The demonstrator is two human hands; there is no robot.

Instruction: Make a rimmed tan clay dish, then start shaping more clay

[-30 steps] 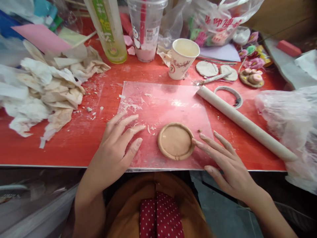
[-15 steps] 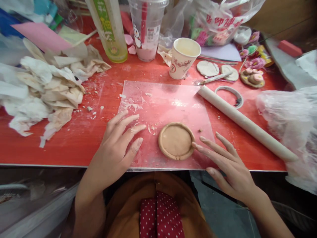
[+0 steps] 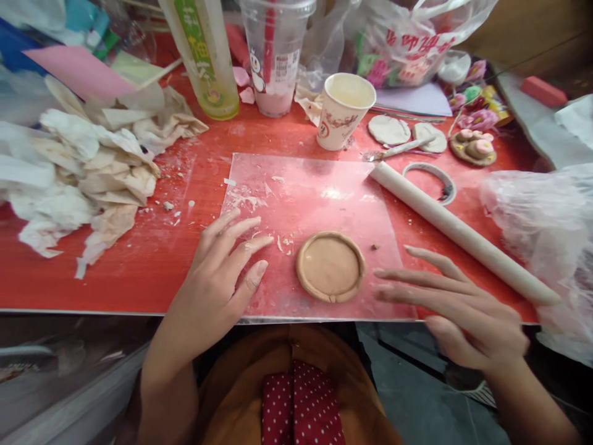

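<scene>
A shallow round dish of tan clay (image 3: 330,267) with a raised rim lies on a clear plastic sheet (image 3: 306,185) over the red table. A small seam shows at the rim's near edge. To its left, my left hand (image 3: 222,272) rests over the sheet, empty, with fingers spread. My right hand (image 3: 458,306) is right of the dish, fingers stretched toward it but apart from the rim, and holds nothing. Close to its fingertips lies a tiny clay crumb (image 3: 375,247). Pale clay scraps (image 3: 248,199) are scattered on the sheet's left part.
A grey-white roller tube (image 3: 463,232) lies at the right beside a tape roll (image 3: 430,183). Behind are a paper cup (image 3: 345,111), a plastic cup (image 3: 277,62), a bottle (image 3: 204,68) and a clay-tipped tool (image 3: 403,148). Crumpled tissues (image 3: 92,167) fill the left; a plastic bag (image 3: 551,241) sits right.
My right hand has drawn away to the right, its fingertips leaving the dish's rim. My left hand and the dish stay where they were.
</scene>
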